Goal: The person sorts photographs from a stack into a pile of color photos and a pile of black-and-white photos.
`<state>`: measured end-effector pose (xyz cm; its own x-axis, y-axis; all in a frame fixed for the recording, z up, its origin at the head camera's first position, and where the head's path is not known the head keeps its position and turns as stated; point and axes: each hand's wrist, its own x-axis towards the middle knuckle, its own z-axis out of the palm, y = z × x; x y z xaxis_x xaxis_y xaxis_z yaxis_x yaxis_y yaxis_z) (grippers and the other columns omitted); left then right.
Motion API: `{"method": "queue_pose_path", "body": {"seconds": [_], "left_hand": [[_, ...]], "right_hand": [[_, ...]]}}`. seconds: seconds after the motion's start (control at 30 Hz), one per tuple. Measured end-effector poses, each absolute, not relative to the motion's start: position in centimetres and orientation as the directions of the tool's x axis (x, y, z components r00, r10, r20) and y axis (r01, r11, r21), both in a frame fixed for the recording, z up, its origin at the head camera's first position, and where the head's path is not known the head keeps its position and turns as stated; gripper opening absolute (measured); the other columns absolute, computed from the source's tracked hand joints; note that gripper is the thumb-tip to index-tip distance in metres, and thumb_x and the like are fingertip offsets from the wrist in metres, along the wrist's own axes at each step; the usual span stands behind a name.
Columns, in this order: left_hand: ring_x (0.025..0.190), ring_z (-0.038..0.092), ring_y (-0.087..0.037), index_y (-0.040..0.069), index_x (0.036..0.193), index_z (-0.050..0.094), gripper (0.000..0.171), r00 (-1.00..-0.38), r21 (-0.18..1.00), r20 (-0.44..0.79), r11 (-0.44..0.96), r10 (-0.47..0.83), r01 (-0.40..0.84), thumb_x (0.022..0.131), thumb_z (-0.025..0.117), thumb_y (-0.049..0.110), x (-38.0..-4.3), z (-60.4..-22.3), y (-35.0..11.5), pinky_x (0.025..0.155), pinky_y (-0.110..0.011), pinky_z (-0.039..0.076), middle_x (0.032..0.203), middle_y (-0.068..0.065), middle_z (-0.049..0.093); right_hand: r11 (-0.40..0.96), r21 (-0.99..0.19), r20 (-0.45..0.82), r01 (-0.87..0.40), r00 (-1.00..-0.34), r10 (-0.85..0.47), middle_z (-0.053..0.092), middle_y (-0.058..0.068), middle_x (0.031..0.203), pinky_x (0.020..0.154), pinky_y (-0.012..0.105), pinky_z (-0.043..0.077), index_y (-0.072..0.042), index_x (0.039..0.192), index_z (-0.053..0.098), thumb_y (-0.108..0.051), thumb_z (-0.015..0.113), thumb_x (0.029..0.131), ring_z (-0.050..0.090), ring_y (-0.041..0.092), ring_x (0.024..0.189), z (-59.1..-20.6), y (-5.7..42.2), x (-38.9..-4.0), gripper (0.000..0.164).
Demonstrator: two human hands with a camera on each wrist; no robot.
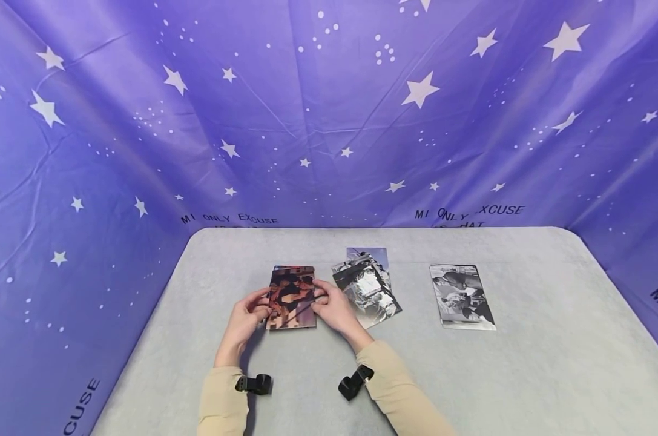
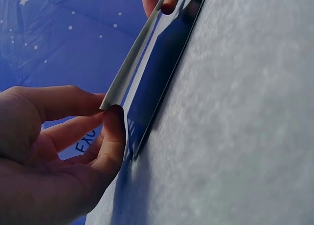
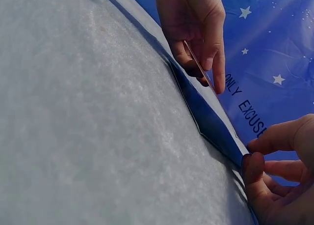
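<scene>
My left hand [image 1: 244, 320] and right hand [image 1: 336, 310] hold a reddish colour photo print [image 1: 290, 298] by its two side edges. Thumb and fingers pinch the edge on each side. In the left wrist view, the held photo [image 2: 130, 68] appears edge-on, raised a little above a dark glossy print [image 2: 159, 70] that lies on the table. That lower print [image 3: 198, 104] also shows in the right wrist view, under the held one. From the head view the held photo mostly covers whatever is beneath it. How many prints are held, I cannot tell.
Just right of my right hand lies a loose, fanned pile of mostly black-and-white photos [image 1: 367, 290]. Farther right is a neater black-and-white stack [image 1: 462, 297]. All rest on a grey table [image 1: 546, 363], with a purple star-patterned curtain [image 1: 329, 121] behind and at the sides.
</scene>
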<state>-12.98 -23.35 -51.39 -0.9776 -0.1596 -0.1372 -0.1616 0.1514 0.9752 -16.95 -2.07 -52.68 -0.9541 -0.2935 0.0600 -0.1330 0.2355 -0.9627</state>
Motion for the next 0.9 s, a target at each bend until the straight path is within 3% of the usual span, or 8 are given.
{"method": "queue_pose_path", "body": {"seconds": [0.47,0.9], "left_hand": [[0.076,0.053,-0.013,-0.01,0.127,0.057,0.048,-0.978,0.946,-0.123,0.278,-0.169,-0.167,0.078,0.058,-0.015,-13.39,-51.47,-24.16,0.058,-0.02,0.041,0.1,-0.02,0.06],[0.079,0.057,-0.016,-0.01,0.122,0.06,0.042,-0.976,0.934,-0.094,0.323,-0.196,-0.154,0.08,0.06,-0.012,-13.5,-51.59,-24.4,0.06,-0.021,0.043,0.103,-0.022,0.063]], "right_hand": [[0.336,-0.928,0.064,-0.163,-0.956,-0.285,0.061,0.015,0.1,0.064,0.023,0.048,0.008,0.128,0.056,0.003,0.068,0.075,0.063,0.014,0.071,-52.51,-2.95,-17.14,0.054],[0.34,-0.928,0.053,-0.152,-0.958,-0.283,0.062,0.015,0.1,0.065,0.023,0.051,0.008,0.128,0.056,0.004,0.068,0.074,0.064,0.018,0.074,-52.69,-3.0,-17.37,0.055]]}}
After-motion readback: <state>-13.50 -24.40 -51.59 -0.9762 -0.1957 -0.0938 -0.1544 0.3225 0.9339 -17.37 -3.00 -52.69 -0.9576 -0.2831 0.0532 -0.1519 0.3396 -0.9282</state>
